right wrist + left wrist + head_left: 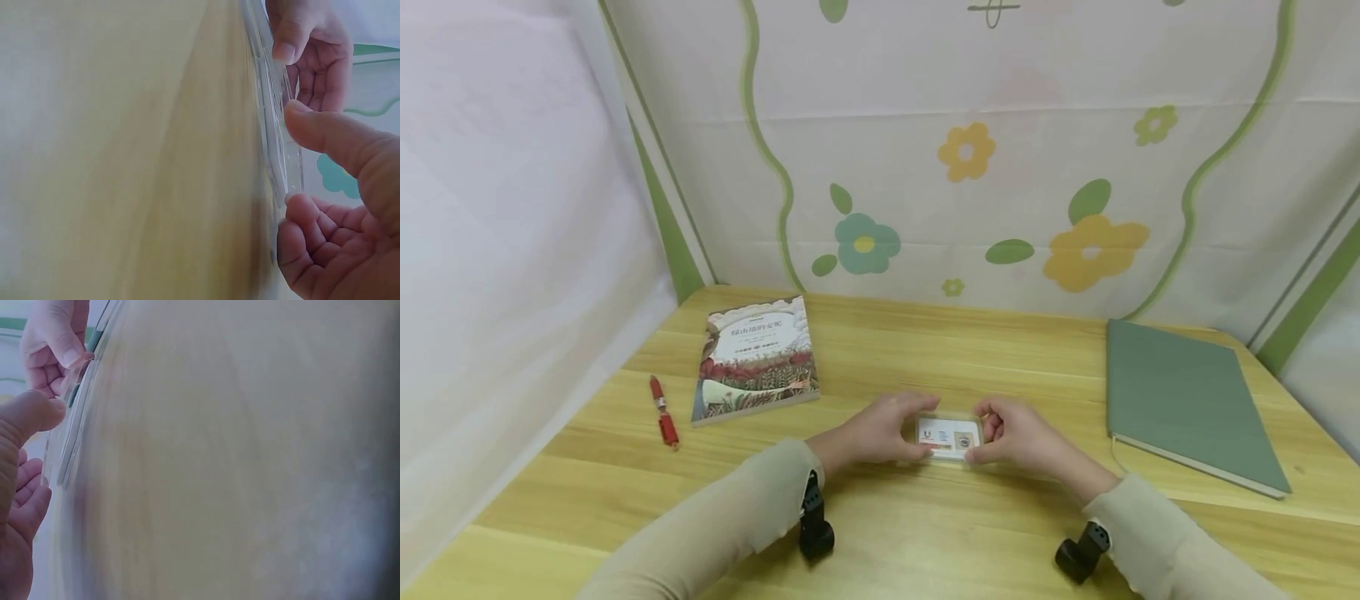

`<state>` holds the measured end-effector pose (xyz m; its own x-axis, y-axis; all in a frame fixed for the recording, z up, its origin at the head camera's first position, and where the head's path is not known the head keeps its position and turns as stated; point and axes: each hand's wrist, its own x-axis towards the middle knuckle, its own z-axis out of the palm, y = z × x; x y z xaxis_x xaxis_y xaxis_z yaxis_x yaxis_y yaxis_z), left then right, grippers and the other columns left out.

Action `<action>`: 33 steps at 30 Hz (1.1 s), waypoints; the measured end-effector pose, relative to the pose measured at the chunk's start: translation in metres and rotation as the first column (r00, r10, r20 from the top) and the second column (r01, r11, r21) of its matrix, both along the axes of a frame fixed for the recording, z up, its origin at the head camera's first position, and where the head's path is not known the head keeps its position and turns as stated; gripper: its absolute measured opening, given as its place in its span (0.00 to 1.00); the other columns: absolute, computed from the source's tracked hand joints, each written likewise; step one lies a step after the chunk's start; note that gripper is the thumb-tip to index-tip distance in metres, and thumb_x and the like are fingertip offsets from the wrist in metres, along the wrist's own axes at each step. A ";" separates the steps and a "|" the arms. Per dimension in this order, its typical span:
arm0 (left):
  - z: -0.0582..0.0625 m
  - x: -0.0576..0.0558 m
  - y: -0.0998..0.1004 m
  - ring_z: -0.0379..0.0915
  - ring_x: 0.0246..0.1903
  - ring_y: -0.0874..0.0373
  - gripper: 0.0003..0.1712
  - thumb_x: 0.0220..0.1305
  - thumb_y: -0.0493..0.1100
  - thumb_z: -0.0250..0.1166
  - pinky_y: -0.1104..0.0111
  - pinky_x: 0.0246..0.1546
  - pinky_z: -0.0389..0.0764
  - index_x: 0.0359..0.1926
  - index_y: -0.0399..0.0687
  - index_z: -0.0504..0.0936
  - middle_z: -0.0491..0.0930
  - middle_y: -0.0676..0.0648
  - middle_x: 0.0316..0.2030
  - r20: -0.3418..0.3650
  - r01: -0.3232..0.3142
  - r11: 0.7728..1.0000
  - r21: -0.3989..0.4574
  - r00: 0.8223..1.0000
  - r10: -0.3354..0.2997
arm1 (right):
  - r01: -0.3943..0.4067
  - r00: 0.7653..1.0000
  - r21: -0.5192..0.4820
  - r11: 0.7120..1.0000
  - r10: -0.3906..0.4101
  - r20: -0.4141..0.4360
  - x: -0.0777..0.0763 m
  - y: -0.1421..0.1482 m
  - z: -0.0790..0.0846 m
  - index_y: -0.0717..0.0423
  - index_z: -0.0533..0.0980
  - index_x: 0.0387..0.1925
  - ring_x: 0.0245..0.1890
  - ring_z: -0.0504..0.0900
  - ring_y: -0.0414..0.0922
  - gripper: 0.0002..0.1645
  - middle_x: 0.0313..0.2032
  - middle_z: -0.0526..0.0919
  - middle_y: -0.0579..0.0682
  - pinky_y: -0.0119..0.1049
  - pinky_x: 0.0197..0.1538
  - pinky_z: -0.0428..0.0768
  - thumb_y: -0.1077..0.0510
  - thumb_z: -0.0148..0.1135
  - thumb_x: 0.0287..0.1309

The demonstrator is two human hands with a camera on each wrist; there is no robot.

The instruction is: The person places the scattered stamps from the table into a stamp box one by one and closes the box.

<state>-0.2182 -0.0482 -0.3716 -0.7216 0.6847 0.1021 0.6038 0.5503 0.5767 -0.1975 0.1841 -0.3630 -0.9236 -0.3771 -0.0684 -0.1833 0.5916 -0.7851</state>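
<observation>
A small flat clear plastic case [949, 438] with a white card inside lies at the front middle of the wooden table. The card bears printing and a small square picture on its right side. My left hand [889, 429] grips the case's left end, thumb at the near corner and fingers toward the far one. At the opposite end my right hand [1017, 432] holds it the same way, its outer fingers curled in. Both wrist views show the case [74, 425] edge-on, close over the tabletop, with thumb and fingertips at its edges.
A paperback book [756, 358] with an illustrated cover lies at the back left, and a red pen [664, 412] is to its left. On the right rests a green hardcover notebook [1187, 400]. Flower-printed cloth [910, 167] hangs behind the table [925, 533].
</observation>
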 end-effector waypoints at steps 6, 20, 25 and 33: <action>-0.003 -0.002 0.001 0.65 0.60 0.55 0.41 0.49 0.44 0.71 0.66 0.63 0.63 0.64 0.40 0.66 0.72 0.45 0.59 0.010 0.009 1.000 -0.011 1.000 -0.009 | 0.016 1.000 0.019 1.000 -0.017 0.008 0.000 -0.001 -0.002 0.65 0.70 0.44 0.26 0.69 0.42 0.34 0.26 0.72 0.50 0.28 0.25 0.69 0.57 0.77 0.35; -0.003 -0.003 -0.001 0.62 0.63 0.56 0.42 0.49 0.44 0.71 0.65 0.65 0.61 0.65 0.42 0.64 0.69 0.47 0.61 0.052 0.004 0.999 -0.032 0.999 -0.002 | 0.032 0.999 0.052 0.998 -0.031 -0.009 0.001 -0.005 -0.004 0.60 0.72 0.38 0.26 0.68 0.42 0.28 0.26 0.71 0.49 0.29 0.27 0.68 0.58 0.77 0.33; -0.006 -0.003 -0.002 0.61 0.63 0.55 0.43 0.48 0.44 0.71 0.65 0.65 0.60 0.65 0.43 0.64 0.68 0.47 0.62 0.066 0.004 1.000 -0.021 0.998 -0.003 | 0.036 0.999 0.077 0.996 -0.035 -0.021 0.002 -0.006 -0.004 0.60 0.72 0.37 0.26 0.68 0.42 0.28 0.25 0.71 0.49 0.29 0.27 0.68 0.57 0.77 0.33; -0.008 0.001 -0.001 0.60 0.63 0.55 0.41 0.50 0.44 0.70 0.63 0.65 0.60 0.66 0.46 0.64 0.66 0.48 0.63 0.080 -0.012 1.000 -0.020 0.997 0.013 | 0.041 0.998 0.121 0.992 -0.036 -0.043 0.003 -0.007 -0.003 0.60 0.72 0.39 0.25 0.68 0.42 0.29 0.25 0.71 0.48 0.30 0.26 0.67 0.56 0.77 0.34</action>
<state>-0.2170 -0.0489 -0.3800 -0.7353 0.6771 0.0302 0.5492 0.5691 0.6120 -0.1942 0.1770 -0.3660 -0.9404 -0.3319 -0.0738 -0.1886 0.6898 -0.6990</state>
